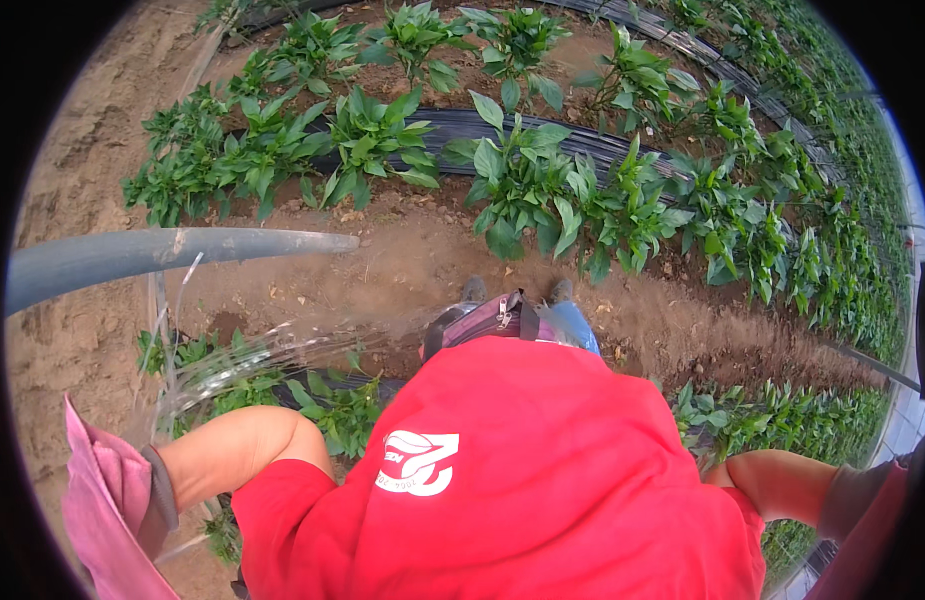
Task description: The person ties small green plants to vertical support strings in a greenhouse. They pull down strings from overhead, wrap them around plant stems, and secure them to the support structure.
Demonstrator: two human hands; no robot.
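Note:
Both my hands are out of view. My bare upper arms reach out to either side from a red T-shirt [537, 435]. A pink sleeve [109, 480] with a grey cuff covers the left forearm. The right sleeve [860, 502] is darker and cut off by the rim. At my waist hangs a purple zippered pouch [485, 319]. A blurred bundle of clear plastic twine [237, 371] stretches from near the pouch towards the left. Before me stand leafy green plants, probably pepper plants [537, 187], in a row.
A grey pole [184, 247] crosses the left side, its narrow end against the soil. Black drip tapes or plastic strips [462, 135] run between plant rows. My shoes [561, 291] stand on the soil path [402, 262]. More plants [777, 420] line the near side.

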